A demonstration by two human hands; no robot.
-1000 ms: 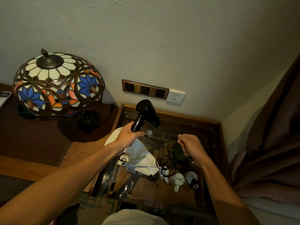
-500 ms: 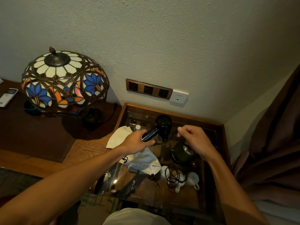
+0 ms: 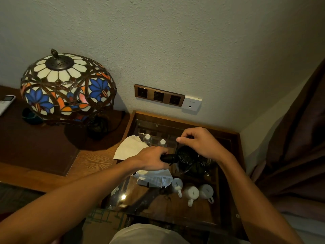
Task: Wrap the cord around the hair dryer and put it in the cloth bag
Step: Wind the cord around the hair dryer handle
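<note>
Three mugs (image 3: 191, 191) under glass, hair dryer (image 3: 184, 157) held

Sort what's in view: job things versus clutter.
Job: hair dryer, left hand on its handle, right hand above it, cloth bag.
Clutter: lamp, remote, bottles, mugs, sockets, curtain.

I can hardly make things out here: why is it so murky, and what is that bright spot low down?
Head view: dim, warm room light; the black hair dryer merges with dark surroundings; the bright spot is glare on the glass tabletop; wide-angle lens bends the edges.
</note>
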